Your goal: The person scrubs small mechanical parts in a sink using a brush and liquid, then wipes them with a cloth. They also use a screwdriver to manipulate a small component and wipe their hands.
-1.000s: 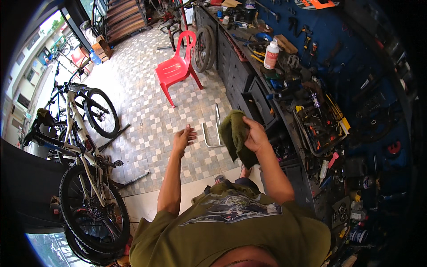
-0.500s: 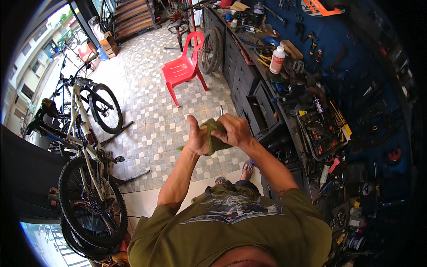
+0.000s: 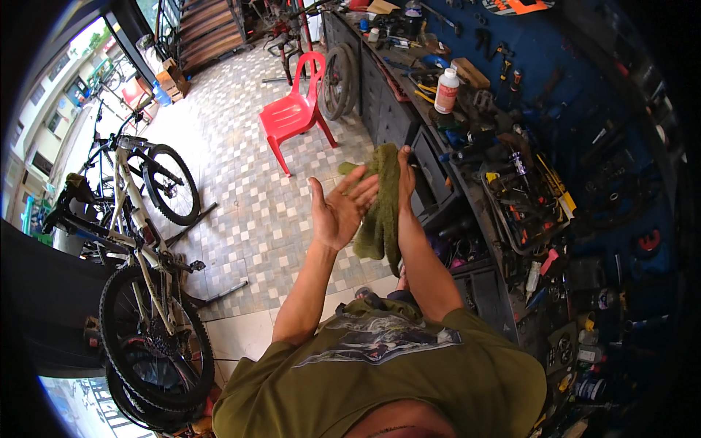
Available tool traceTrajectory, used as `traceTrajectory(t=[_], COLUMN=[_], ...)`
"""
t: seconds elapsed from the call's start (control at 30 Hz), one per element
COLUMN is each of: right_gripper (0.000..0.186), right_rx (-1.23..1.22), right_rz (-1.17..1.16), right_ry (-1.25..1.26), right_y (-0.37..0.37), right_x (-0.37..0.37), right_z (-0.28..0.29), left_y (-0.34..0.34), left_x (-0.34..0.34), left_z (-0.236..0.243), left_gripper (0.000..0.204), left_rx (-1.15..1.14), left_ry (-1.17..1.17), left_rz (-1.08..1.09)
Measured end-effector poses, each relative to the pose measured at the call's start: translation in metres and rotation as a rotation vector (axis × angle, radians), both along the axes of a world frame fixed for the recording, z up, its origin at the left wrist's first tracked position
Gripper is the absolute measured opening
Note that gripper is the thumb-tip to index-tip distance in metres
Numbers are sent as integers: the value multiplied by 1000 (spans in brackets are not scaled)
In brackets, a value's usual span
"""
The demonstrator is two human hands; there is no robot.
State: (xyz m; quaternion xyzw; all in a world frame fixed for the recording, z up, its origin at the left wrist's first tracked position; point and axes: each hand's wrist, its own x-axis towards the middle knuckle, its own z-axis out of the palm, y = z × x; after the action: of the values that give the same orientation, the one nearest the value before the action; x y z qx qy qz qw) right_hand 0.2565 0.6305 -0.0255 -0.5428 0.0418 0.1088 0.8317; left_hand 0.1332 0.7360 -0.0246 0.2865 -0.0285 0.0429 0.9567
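Observation:
A green cloth (image 3: 382, 208) hangs in front of my chest, draped long and loose from my right hand (image 3: 407, 182). That hand holds it against the palm, thumb up; its other fingers are mostly hidden by the cloth. Beside it my left hand (image 3: 339, 214) is open, palm turned up and fingers spread. The left fingertips overlap the cloth's edge in the view; whether they touch it I cannot tell.
On my right runs a dark workbench (image 3: 467, 186) crowded with tools, a white bottle (image 3: 446, 91) and a tool tray (image 3: 522, 212). Ahead stands a red plastic chair (image 3: 292, 115). A bicycle (image 3: 139, 212) stands at my left, near a wooden staircase (image 3: 212, 33) farther back.
My left hand has come off the bunched cloth and opened. The cloth now hangs unfolded from my right hand, which has shifted slightly right and turned thumb up.

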Motion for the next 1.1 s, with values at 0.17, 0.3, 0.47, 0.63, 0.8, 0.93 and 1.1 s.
traceTrajectory(t=[0.17, 0.3, 0.47, 0.63, 0.8, 0.93, 1.1], right_gripper=[57, 51, 36, 29, 43, 56, 57], right_rx=[-505, -540, -215, 60, 227, 246, -886], right_rz=[87, 219, 334, 224, 39, 262, 52], right_ry=[-831, -1296, -691, -360, 113, -99, -1502], right_y=[5, 14, 3, 2, 0, -33, -18], right_x=[-38, -61, -55, -56, -48, -33, -69], right_z=[-46, -33, -35, -26, -9, -30, -19], left_y=[-10, 1, -22, -24, 2, -13, -5], left_x=[21, 25, 43, 46, 35, 29, 23], left_z=[-16, -89, -99, -116, -139, -66, -42], left_gripper=[81, 55, 57, 58, 61, 59, 52], left_rx=[15, -16, 395, 1060, 1528, 808, -144], left_ry=[213, 226, 233, 81, -95, 31, 211], left_rz=[2, 87, 149, 239, 224, -12, -68])
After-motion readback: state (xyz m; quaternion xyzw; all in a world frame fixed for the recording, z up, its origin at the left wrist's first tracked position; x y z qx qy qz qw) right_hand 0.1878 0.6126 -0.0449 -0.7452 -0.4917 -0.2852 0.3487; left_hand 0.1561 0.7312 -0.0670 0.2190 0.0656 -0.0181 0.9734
